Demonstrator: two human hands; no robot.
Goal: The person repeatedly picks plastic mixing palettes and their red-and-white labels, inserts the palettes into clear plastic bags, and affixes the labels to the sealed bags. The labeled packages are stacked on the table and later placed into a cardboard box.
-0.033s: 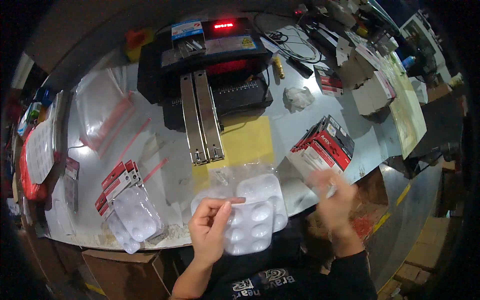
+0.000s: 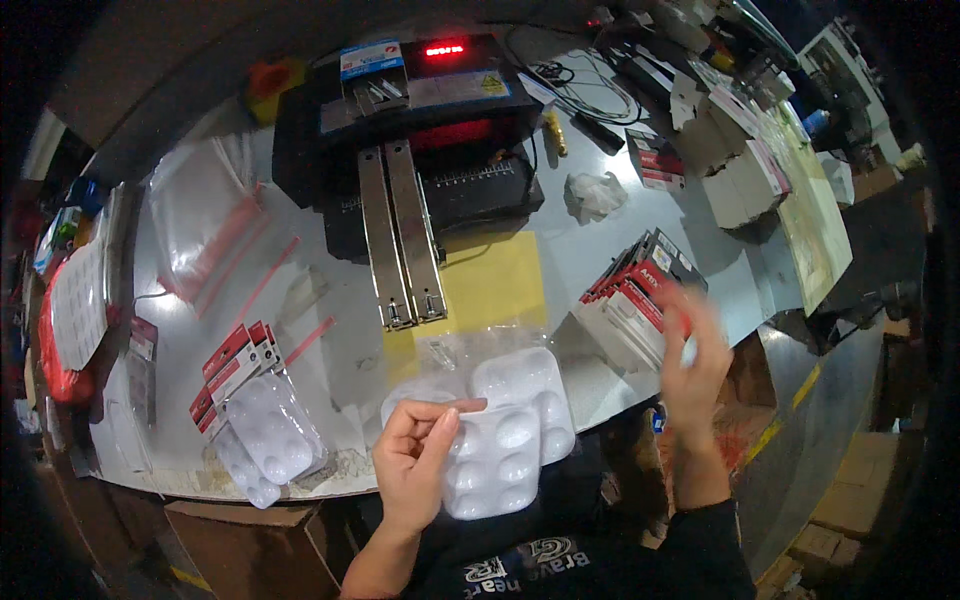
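My left hand (image 2: 415, 462) is closed, thumb against fingers, on the upper edge of a white plastic paint palette (image 2: 492, 462) with rounded wells. The palette hangs tilted over the table's front edge. Behind it lie more white palettes (image 2: 520, 375), with clear plastic film at their far edge. Over at the right, my right hand (image 2: 697, 350) is at the near side of a fanned stack of red, black and white cards (image 2: 640, 285). Motion smears its fingers, so I cannot make out whether a card is between them.
Packed palettes with red header cards (image 2: 265, 425) lie at left, near clear bags with red strips (image 2: 205, 225). A black machine (image 2: 430, 100) with a red display and two metal rails (image 2: 402, 240) stands at the back. An open carton (image 2: 740, 180) stands at back right.
My right hand has shifted slightly right and up against the card stack. The left hand and its palette have dropped a little to the lower left.
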